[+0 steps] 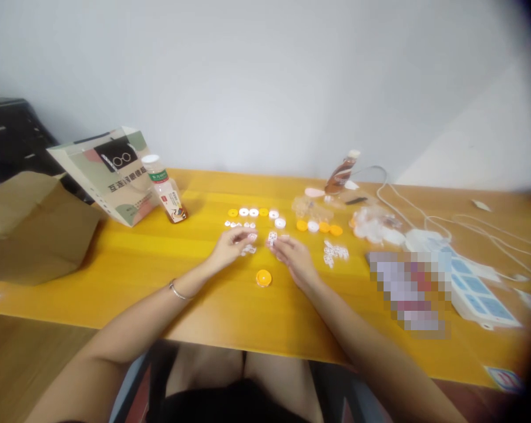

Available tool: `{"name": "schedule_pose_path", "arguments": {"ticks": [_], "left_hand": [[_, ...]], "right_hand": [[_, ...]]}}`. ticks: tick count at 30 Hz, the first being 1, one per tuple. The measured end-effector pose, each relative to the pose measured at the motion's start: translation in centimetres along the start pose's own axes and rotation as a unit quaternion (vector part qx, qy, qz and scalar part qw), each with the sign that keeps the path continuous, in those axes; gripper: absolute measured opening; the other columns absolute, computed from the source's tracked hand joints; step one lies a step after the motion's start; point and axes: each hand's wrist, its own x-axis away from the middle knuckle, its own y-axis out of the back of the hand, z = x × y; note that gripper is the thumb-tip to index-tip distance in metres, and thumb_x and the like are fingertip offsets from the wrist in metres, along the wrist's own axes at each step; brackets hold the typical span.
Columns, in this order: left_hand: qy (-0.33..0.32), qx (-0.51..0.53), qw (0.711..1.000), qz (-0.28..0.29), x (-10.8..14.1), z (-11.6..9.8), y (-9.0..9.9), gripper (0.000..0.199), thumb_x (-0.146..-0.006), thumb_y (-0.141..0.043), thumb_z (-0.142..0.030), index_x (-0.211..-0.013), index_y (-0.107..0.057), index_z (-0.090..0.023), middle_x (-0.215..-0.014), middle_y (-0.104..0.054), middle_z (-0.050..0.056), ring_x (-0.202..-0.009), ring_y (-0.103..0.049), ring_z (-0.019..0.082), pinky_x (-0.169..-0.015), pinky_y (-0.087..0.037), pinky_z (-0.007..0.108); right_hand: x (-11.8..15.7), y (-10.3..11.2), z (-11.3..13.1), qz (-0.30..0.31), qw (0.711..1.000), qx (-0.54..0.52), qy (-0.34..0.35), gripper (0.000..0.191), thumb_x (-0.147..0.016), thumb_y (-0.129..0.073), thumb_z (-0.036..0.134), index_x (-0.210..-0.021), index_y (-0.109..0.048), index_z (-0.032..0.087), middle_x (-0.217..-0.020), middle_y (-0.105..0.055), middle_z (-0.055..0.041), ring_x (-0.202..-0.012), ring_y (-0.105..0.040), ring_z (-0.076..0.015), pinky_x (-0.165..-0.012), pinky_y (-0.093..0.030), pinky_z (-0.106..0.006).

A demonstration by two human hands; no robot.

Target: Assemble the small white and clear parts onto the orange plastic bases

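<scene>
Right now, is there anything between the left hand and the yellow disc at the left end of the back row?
Yes: a row of small white pieces lies on the table, between the left hand and that yellow disc. They look low, so the hand could probably pass above them.

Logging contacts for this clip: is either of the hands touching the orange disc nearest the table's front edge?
Apart. The head view shows yellow tabletop between the orange disc and both the left hand and the right hand.

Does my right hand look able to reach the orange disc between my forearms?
Probably yes: your right hand seems to hold a white piece, but nothing visible blocks the orange disc.
</scene>
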Motion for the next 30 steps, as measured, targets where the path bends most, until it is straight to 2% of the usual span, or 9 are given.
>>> {"name": "schedule_pose_path", "arguments": {"ticks": [5,11,15,18,21,24,30], "left_hand": [[0.053,0.034,0.998,0.023,0.22,-0.01,-0.33,0.032,-0.070,-0.063,-0.032,-0.094,-0.060,-0.013,-0.074,-0.064,0.004,-0.063,-0.060,0.012,-0.053,-0.045,0.019],[0.043,0.034,0.998,0.015,0.49,-0.10,-0.92,0.027,-0.069,-0.064,-0.032,-0.087,-0.058,-0.013,-0.075,-0.064,0.003,-0.065,-0.061,0.011,-0.058,-0.047,0.021],[0.015,0.027,0.999,0.009,0.49,0.14,-0.98,0.022,-0.072,-0.061,-0.031,-0.084,-0.058,-0.013,-0.077,-0.063,0.004,-0.068,-0.060,0.011,-0.058,-0.047,0.020],[-0.020,-0.023,1.000,-0.007,0.40,0.28,-0.80,0.019,-0.074,-0.059,-0.031,-0.081,-0.060,-0.014,-0.080,-0.062,0.004,-0.072,-0.058,0.012,-0.061,-0.047,0.021],[-0.065,-0.069,0.995,-0.031,0.32,0.20,-0.60,0.015,-0.074,-0.059,-0.030,-0.078,-0.062,-0.015,-0.081,-0.060,0.004,-0.078,-0.056,0.013,-0.068,-0.046,0.023],[-0.090,-0.063,0.993,-0.044,0.36,-0.06,-0.59,0.014,-0.073,-0.060,-0.029,-0.076,-0.061,-0.015,-0.079,-0.059,0.004,-0.078,-0.056,0.012,-0.074,-0.046,0.025],[-0.034,0.018,0.999,-0.011,0.75,-0.63,-0.96,0.022,-0.072,-0.062,-0.032,-0.083,-0.059,-0.013,-0.078,-0.063,0.005,-0.070,-0.059,0.012,-0.065,-0.049,0.024]], "right_hand": [[0.13,-0.16,0.12,-0.003,1.000,-0.019,0.001,0.019,-0.059,-0.073,0.026,-0.073,-0.064,0.020,-0.076,-0.070,0.0000,-0.083,-0.065,-0.0148,-0.088,-0.048,-0.029],[0.35,-0.41,-0.03,0.001,1.000,-0.015,-0.006,0.018,-0.058,-0.073,0.025,-0.073,-0.064,0.020,-0.075,-0.070,-0.0001,-0.081,-0.066,-0.0142,-0.087,-0.048,-0.029],[0.40,-0.52,-0.08,0.001,1.000,-0.007,-0.016,0.017,-0.058,-0.073,0.026,-0.072,-0.064,0.020,-0.073,-0.069,0.0005,-0.078,-0.065,-0.0135,-0.086,-0.048,-0.029],[0.51,-0.57,-0.03,0.005,1.000,0.010,-0.018,0.017,-0.058,-0.073,0.028,-0.070,-0.064,0.020,-0.074,-0.069,0.0002,-0.078,-0.065,-0.0136,-0.085,-0.049,-0.030],[0.57,-0.59,0.01,-0.003,1.000,0.022,-0.019,0.018,-0.057,-0.073,0.030,-0.069,-0.064,0.019,-0.072,-0.068,0.0005,-0.075,-0.065,-0.0133,-0.083,-0.049,-0.029],[0.55,-0.63,-0.05,-0.003,1.000,0.018,-0.022,0.019,-0.056,-0.074,0.030,-0.069,-0.064,0.019,-0.071,-0.068,0.0009,-0.072,-0.065,-0.0127,-0.083,-0.049,-0.029],[0.52,-0.76,-0.43,0.021,0.999,0.007,-0.023,0.019,-0.055,-0.074,0.026,-0.070,-0.064,0.020,-0.072,-0.069,0.0012,-0.074,-0.065,-0.0133,-0.083,-0.049,-0.029]]}}
